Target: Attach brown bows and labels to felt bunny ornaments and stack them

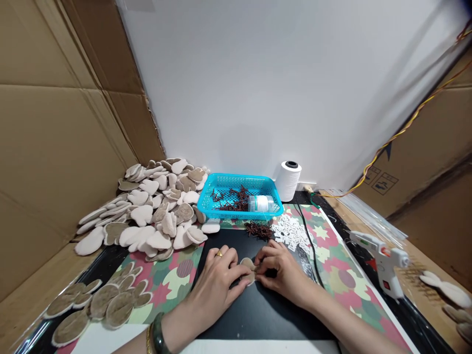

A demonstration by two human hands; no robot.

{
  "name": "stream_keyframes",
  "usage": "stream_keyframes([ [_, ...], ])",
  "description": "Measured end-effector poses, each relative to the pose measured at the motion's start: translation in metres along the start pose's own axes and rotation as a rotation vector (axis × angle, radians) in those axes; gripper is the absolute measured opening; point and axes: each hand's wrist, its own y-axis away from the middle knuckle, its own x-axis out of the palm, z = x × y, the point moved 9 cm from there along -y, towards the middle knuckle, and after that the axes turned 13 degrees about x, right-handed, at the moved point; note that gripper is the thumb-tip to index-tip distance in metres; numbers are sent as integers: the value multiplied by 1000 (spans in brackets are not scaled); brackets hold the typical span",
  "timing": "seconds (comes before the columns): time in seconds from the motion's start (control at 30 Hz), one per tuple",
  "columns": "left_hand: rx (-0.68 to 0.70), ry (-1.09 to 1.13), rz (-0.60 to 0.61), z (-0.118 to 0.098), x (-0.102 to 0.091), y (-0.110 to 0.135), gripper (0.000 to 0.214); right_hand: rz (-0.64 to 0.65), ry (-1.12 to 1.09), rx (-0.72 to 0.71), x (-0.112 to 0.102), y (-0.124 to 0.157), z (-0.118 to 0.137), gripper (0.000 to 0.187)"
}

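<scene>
My left hand (220, 273), with a gold ring and a dark green bangle, presses its thumb and index finger on a small beige plush piece (248, 263). The fingers of my right hand (282, 269) are pinched at that piece's right edge; whether they hold something tiny there is hidden. Both hands rest over a black board (254, 317). Just beyond them lie a small heap of dark brown twisted strands (258, 229) and a heap of small white pieces (292, 232).
A turquoise basket (241, 177) holds brown strands and a clear container (262, 203). Behind it stands a white thread cone (288, 181). Plush pieces (142, 215) pile up at left, brown-faced ones (120, 309) nearer. A glue gun (387, 268) and black cable (311, 241) are at right.
</scene>
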Motion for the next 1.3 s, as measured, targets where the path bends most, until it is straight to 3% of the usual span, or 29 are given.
stream_keyframes([
  [0.23, -62, -1, -11, 7, -7, -1, 3, -69, 15, -43, -2, 3, 4, 20],
  [0.33, -94, 127, -30, 5, -12, -11, 8, -76, 36, -50, -1, 2, 5, 21],
  [0.43, -86, 304, 57, 1, -1, -25, 22, -78, 66, -47, -1, 2, 5, 20],
  [0.6, -174, 368, 157, 13, 17, -29, 17, -82, 105, -56, 1, 3, 7, 20],
  [0.9, -180, 383, -11, 12, 17, -24, 13, -75, 113, -38, 1, 2, 9, 20],
  [1.1, -184, 353, -50, 12, 24, -22, 16, -123, 78, -34, 5, 5, 4, 21],
  [1.23, -130, 269, -58, 7, 21, -24, 16, -132, -65, -18, -5, 6, 2, 12],
  [1.3, -100, 211, -46, 5, 20, -25, 17, -181, -214, 83, -19, -1, -5, 9],
])
